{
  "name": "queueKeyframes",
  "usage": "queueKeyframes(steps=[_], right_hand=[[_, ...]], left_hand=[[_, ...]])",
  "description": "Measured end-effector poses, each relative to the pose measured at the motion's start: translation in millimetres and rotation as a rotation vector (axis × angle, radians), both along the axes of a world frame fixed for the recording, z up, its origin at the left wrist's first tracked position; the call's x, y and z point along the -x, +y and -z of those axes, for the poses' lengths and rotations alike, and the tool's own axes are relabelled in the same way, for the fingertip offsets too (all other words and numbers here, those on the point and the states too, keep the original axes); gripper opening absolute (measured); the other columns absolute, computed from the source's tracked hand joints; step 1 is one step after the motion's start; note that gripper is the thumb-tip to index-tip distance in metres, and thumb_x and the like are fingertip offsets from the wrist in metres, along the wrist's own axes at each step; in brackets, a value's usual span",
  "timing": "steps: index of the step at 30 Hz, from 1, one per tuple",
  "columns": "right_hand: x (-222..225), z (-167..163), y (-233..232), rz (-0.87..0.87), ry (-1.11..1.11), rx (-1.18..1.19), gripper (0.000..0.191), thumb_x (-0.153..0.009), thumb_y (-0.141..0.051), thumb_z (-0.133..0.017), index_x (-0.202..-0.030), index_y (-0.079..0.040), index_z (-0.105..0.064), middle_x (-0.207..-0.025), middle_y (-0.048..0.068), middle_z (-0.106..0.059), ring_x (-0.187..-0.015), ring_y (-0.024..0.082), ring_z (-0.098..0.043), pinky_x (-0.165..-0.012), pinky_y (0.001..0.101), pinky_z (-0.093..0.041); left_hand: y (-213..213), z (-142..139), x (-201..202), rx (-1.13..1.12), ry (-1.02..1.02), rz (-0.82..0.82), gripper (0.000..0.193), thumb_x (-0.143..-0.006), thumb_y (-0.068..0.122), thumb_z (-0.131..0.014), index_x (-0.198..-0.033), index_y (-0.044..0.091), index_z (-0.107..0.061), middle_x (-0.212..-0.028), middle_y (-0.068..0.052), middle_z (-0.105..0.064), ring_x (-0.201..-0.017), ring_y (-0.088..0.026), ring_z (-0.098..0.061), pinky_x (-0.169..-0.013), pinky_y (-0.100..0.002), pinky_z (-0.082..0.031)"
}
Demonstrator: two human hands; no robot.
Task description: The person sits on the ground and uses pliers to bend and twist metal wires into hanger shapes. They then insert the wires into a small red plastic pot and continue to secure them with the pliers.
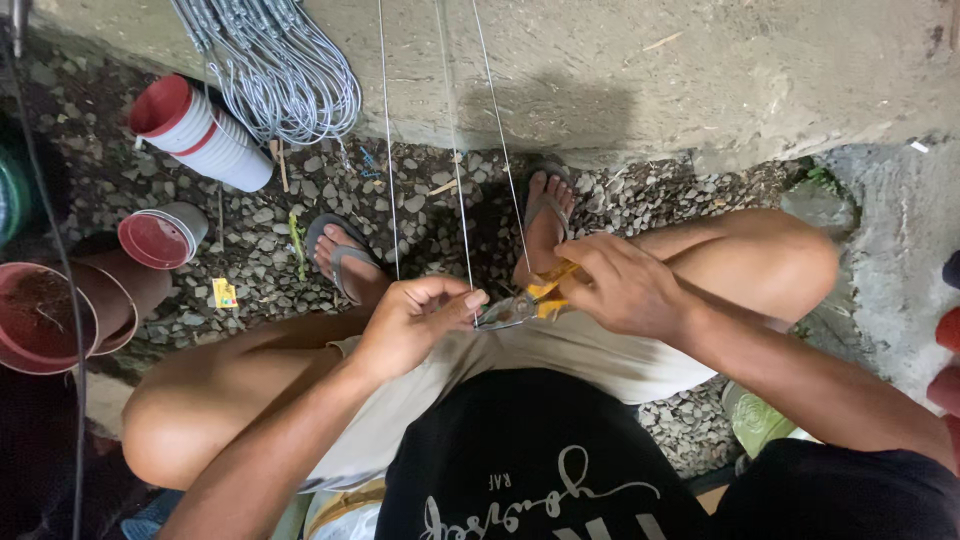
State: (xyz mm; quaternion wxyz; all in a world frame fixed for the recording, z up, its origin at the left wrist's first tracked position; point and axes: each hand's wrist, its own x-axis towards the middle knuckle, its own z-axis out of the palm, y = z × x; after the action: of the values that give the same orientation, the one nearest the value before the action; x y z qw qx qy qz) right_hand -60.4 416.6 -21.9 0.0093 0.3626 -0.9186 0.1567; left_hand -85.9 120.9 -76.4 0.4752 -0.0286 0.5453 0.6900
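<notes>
Pliers (520,306) largely under right hand (625,290)

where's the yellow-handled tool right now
In the head view it sits just right of centre, the yellow-handled tool gripped under the right hand, over the person's lap, close to the left hand pinching the thin wires.

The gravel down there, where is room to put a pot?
Bare gravel lies between the red-rimmed pots and the left sandal, and more below the right knee. The space between the feet is crowded: wires, left hand, right hand.
</notes>
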Motion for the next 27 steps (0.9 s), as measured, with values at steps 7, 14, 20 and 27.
queueKeyframes(steps=[7,14,20,27], right_hand=[[0.8,5.5,2.5,-0.035,-0.470,0.008,0.027,-0.088,-0.028,-0.064,-0.097,-0.003,-0.067,-0.116,0.016,-0.066,-0.101,0.029,-0.067,-0.083,0.0410,-0.056],[-2.5,21.8,5.9,0.067,-1.835,0.285,0.033,-0.098,-0.037,-0.056,-0.111,-0.009,-0.068,-0.116,0.011,-0.079,-0.102,0.019,-0.077,-0.089,0.0318,-0.059],[-5.5,50.8,4.6,-0.014,-2.271,0.558,0.041,-0.104,-0.034,-0.050,-0.090,0.003,-0.061,-0.122,0.025,-0.071,-0.110,0.031,-0.075,-0.092,0.0405,-0.062],[-7.4,64.1,11.5,-0.063,-2.319,0.694,0.039,-0.106,-0.031,-0.050,-0.091,0.003,-0.060,-0.124,0.028,-0.069,-0.112,0.035,-0.074,-0.095,0.0434,-0.062]], left_hand=[[-3.0,-0.2,-0.7,0.072,0.095,0.020,0.024,-0.098,0.022,-0.071,-0.105,0.000,-0.077,-0.091,-0.002,-0.075,-0.083,-0.005,-0.066,-0.078,-0.023,-0.054],[-5.4,-4.7,-1.1,0.195,0.012,0.063,0.023,-0.099,0.020,-0.070,-0.106,0.000,-0.078,-0.087,-0.003,-0.076,-0.075,-0.009,-0.058,-0.068,-0.026,-0.046],[-7.1,1.1,-4.2,0.106,0.074,0.016,0.022,-0.098,0.018,-0.069,-0.107,-0.001,-0.077,-0.093,-0.003,-0.076,-0.086,-0.007,-0.068,-0.081,-0.024,-0.056],[-11.0,-0.3,-2.6,0.095,-0.027,0.016,0.023,-0.096,0.018,-0.069,-0.109,0.000,-0.077,-0.098,-0.005,-0.079,-0.090,-0.009,-0.072,-0.084,-0.026,-0.058]])
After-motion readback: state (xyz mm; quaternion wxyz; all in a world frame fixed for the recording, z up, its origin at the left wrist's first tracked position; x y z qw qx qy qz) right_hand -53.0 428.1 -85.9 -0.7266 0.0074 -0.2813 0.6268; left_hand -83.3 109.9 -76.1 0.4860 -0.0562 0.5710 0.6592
